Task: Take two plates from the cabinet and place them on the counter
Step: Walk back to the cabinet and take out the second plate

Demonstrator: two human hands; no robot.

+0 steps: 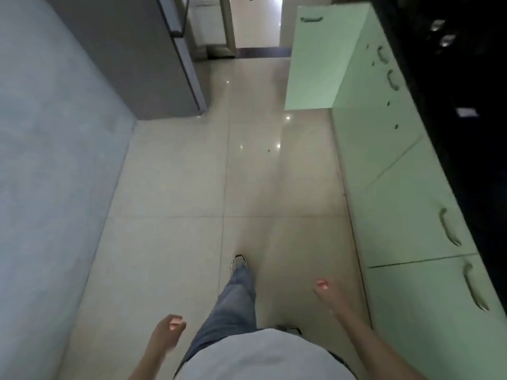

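Observation:
I look down at a tiled kitchen floor while walking. My left hand hangs at the lower left, fingers loosely curled, holding nothing. My right hand hangs at the lower right, fingers relaxed and empty, beside the pale green lower cabinets. One cabinet door stands swung open into the aisle far ahead on the right. The dark counter runs above the cabinets along the right edge. No plates are visible.
A grey refrigerator stands ahead on the left, next to a blue-grey wall. A doorway opens at the far end. My jeans leg and shoe step forward in the middle of the aisle.

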